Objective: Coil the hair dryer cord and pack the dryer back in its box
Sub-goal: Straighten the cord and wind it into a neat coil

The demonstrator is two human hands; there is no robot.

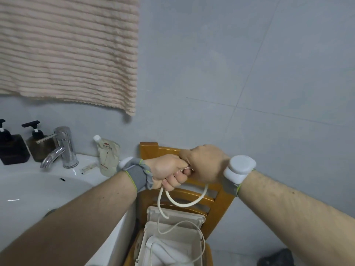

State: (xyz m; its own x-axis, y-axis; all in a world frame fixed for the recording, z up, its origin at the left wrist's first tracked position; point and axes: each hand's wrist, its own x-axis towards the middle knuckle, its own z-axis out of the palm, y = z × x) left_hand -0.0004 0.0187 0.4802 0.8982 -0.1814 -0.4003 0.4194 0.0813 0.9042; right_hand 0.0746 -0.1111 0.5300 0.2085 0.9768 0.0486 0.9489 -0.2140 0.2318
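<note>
My left hand (169, 173) and my right hand (205, 164) are pressed together above a wooden chair (219, 204), both closed on the white cord (184, 203). A loop of cord hangs between the two fists, and more cord trails down into the open beige box (151, 215) on the chair seat. The white hair dryer (165, 250) lies inside the box, partly cut off by the bottom edge of the view. Both wrists carry grey bands with white devices.
A white sink (38, 194) with a chrome faucet (63, 148) is at the left, with two dark pump bottles (11, 148) and a refill pouch (107, 156) on its rim. A striped towel (67, 50) hangs on the grey tiled wall. A dark object (278, 258) lies at the lower right.
</note>
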